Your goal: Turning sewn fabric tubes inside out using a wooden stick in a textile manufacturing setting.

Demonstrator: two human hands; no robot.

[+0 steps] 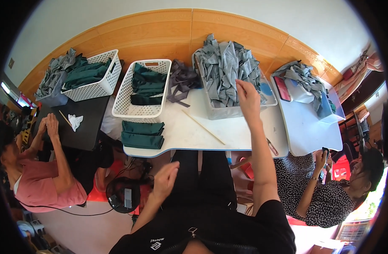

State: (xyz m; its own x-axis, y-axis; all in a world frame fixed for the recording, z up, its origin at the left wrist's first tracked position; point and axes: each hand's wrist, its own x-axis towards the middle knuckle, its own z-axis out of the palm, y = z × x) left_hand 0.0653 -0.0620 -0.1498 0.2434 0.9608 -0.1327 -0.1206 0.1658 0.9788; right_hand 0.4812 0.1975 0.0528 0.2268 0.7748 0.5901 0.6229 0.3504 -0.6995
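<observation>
My right hand (249,100) is stretched forward over the front of a clear bin (227,112) heaped with grey cloth strips (222,67). Its fingers are curled together, and I cannot make out whether cloth is between them. Above my lap, just off the table's front edge, my left hand (165,180) is loosely closed with nothing showing in it. Two folded dark green cloth pieces (142,135) lie at the table's front left corner. Behind them stands a white perforated basket (159,101) holding more folded green cloth (148,82).
On the white table (249,133) lie a thin wooden stick (203,127), small snips (271,146) and dark purple-grey cloth (183,80). A person in pink (50,182) sits left at a black table (86,127); another in a patterned dress (320,190) sits right, by a phone (282,89).
</observation>
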